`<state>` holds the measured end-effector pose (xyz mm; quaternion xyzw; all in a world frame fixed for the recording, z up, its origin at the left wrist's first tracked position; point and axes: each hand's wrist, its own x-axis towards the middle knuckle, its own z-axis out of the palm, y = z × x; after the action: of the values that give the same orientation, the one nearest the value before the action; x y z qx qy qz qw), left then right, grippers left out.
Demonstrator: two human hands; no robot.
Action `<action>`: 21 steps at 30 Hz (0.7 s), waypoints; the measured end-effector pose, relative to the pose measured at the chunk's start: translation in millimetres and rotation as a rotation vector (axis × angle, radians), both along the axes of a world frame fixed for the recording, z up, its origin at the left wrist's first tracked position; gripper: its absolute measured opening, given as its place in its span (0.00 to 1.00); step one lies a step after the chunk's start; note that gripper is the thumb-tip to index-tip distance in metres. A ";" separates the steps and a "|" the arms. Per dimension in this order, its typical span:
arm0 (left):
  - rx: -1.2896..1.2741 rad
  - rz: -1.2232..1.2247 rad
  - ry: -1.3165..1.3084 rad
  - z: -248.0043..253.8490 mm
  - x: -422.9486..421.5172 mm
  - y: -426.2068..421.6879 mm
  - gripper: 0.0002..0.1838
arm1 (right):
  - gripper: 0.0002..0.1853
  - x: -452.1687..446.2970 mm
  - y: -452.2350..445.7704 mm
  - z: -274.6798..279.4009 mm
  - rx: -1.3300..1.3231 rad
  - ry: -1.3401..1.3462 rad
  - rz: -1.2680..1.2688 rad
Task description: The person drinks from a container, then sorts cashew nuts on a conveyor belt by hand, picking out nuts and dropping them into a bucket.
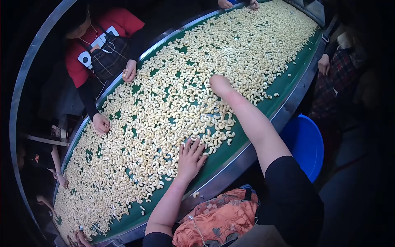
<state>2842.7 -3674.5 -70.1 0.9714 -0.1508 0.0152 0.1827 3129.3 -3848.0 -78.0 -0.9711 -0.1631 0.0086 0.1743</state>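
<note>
Pale cashew nuts point(164, 111) lie spread in a thick layer over a green conveyor belt point(218, 162). My left hand point(191, 160) rests palm down with fingers spread, touching the cashews near the belt's close edge. Farther up the belt, my right hand point(220, 85) reaches in among the nuts. Its fingers look curled under, and their tips are hidden, so whatever they hold cannot be made out.
A metal rim point(230, 173) borders the belt on my side, with a stray cashew on it. Below it stands a blue tub point(304, 144). Opposite, a person in a red shirt point(111, 24) has both hands at the nuts. Other people's hands show along the belt.
</note>
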 end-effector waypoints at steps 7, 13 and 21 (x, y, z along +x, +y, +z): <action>-0.010 0.017 0.050 1.6 1.9 -1.4 0.23 | 0.10 -20.0 22.0 20.3 0.281 0.008 0.184; -0.092 0.027 0.016 4.2 6.8 -2.6 0.17 | 0.10 -37.8 67.9 -6.3 0.256 0.030 0.242; -0.064 0.122 -0.098 7.3 60.6 -52.0 0.26 | 0.13 -63.2 -15.4 6.4 0.467 -0.153 0.339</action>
<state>2903.2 -3726.5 -62.7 0.9706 -0.0997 0.0784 0.2047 3066.1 -3863.4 -71.6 -0.8614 -0.3331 -0.0735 0.3763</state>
